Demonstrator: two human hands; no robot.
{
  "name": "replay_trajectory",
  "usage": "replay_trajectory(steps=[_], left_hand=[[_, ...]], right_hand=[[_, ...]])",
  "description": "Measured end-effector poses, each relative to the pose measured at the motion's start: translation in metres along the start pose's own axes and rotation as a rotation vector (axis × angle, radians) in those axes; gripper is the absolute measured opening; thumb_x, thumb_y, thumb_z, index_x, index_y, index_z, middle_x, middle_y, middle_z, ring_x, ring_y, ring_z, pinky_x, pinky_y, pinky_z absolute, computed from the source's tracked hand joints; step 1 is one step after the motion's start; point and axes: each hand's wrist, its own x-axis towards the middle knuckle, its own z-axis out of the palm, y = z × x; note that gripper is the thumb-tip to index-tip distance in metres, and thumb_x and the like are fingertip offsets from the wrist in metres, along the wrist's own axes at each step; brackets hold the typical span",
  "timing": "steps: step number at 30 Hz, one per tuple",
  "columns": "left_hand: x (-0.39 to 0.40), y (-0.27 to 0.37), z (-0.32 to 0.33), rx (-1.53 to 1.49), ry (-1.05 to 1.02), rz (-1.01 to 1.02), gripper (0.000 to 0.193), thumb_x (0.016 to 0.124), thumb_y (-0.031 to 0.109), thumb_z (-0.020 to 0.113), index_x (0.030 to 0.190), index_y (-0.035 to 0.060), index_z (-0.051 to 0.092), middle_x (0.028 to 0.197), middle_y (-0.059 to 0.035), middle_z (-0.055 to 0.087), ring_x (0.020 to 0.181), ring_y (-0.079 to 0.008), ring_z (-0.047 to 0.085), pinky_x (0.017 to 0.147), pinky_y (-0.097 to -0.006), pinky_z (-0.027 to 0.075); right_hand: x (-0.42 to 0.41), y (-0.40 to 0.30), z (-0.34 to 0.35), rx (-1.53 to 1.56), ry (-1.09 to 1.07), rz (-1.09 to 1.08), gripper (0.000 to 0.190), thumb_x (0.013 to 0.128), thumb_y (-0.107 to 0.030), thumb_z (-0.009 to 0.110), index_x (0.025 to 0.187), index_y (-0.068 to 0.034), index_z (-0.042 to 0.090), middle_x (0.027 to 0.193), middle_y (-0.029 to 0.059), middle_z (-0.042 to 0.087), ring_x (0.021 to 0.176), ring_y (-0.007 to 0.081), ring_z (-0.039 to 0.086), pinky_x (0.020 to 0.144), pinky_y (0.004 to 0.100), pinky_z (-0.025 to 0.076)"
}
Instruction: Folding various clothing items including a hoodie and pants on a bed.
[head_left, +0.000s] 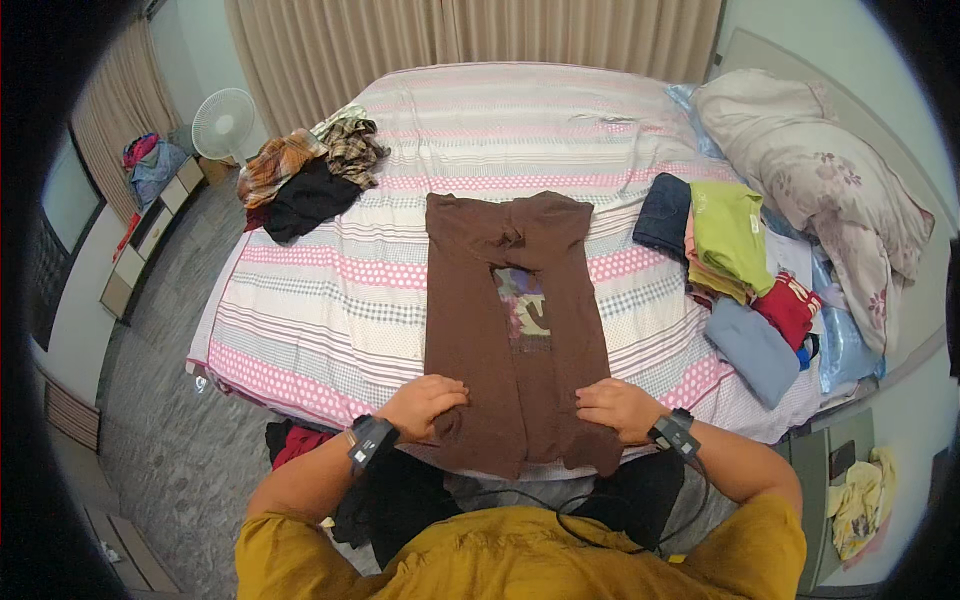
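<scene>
Brown trousers lie spread on the bed, waistband away from me and leg ends hanging over the near edge. My left hand grips the left leg's outer edge, low down. On the opposite side, my right hand has its fingers curled over the outer edge of the right leg. The fabric bunches a little beside both hands, and the thumbs are mostly hidden. A multicoloured printed cloth shows through the gap between the legs. Some creases gather at the crotch.
A striped, dotted bedsheet covers the bed. Loose clothes are heaped at the far left, near a white fan. Folded clothes are stacked at the right, beside a bundled floral quilt. A dark cable crosses my lap.
</scene>
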Motion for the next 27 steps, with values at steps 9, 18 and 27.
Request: replay_trajectory(steps=[9, 18, 27], left_hand=[[-0.015, 0.033, 0.002, -0.617, -0.064, -0.495, 0.041, 0.069, -0.001, 0.054, 0.108, 0.0115, 0.056, 0.087, -0.0066, 0.065, 0.063, -0.0185, 0.06, 0.059, -0.0321, 0.047], [0.064, -0.114, -0.027, -1.018, 0.623, -0.804, 0.032, 0.097, 0.022, 0.048, 0.11, -0.0036, 0.061, 0.098, -0.0052, 0.065, 0.088, -0.0127, 0.058, 0.077, -0.0258, 0.047], [0.08, -0.137, -0.007, -0.412, 0.609, -0.999, 0.041, 0.094, 0.037, 0.056, 0.095, -0.0042, 0.061, 0.08, -0.0114, 0.064, 0.073, -0.0241, 0.06, 0.066, -0.0346, 0.046]], right_hand=[[0.018, -0.02, -0.046, 0.578, -0.48, 0.515, 0.05, 0.066, 0.004, 0.051, 0.115, 0.0, 0.06, 0.117, 0.0175, 0.063, 0.109, 0.0323, 0.059, 0.09, 0.0371, 0.047], [0.085, 0.144, -0.052, 1.168, 0.54, 0.772, 0.031, 0.093, -0.025, 0.058, 0.11, 0.001, 0.063, 0.103, 0.0054, 0.067, 0.09, 0.0129, 0.062, 0.078, 0.0274, 0.049], [0.097, 0.158, -0.017, 1.105, 0.625, 0.987, 0.034, 0.09, -0.02, 0.061, 0.115, 0.004, 0.059, 0.107, 0.0114, 0.066, 0.092, 0.0183, 0.063, 0.08, 0.0308, 0.05]])
